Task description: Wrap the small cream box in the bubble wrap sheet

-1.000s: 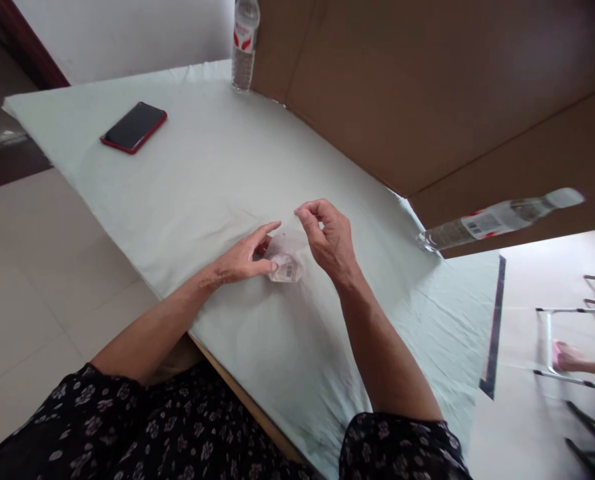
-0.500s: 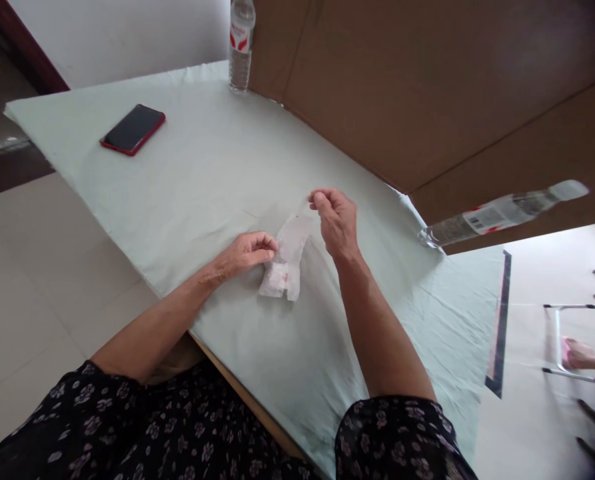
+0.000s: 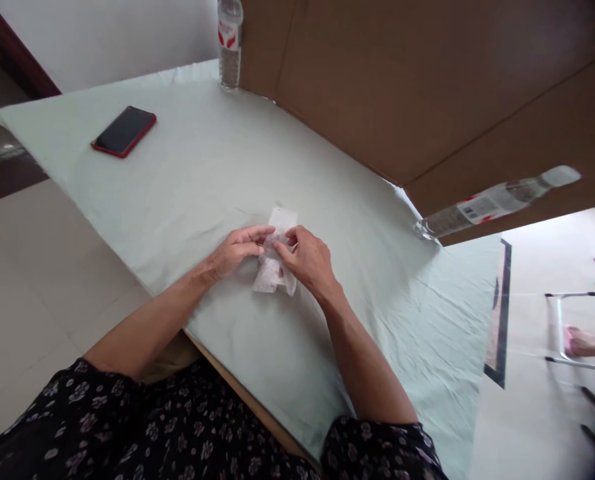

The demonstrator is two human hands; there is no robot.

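Observation:
A small translucent white plastic packet [image 3: 268, 275] lies on the pale green cloth, its narrow upper end pointing away from me. My left hand [image 3: 234, 252] is at the packet's left edge, thumb and fingers closed on it. From the right, my right hand [image 3: 308, 259] pinches the packet's middle between thumb and curled fingers. Both sets of fingertips are close together over the packet and hide part of it. A small reddish mark shows near its lower end.
A phone with a red case [image 3: 124, 131] lies at the upper left. One water bottle [image 3: 230, 47] stands at the back; another bottle [image 3: 494, 203] is at the right beside a large brown cardboard panel [image 3: 377, 87]. A person's foot [image 3: 574, 341] shows far right.
My right hand has come down and left from above the packet onto its middle. The packet's upper part now lies straighter, and the view has shifted slightly.

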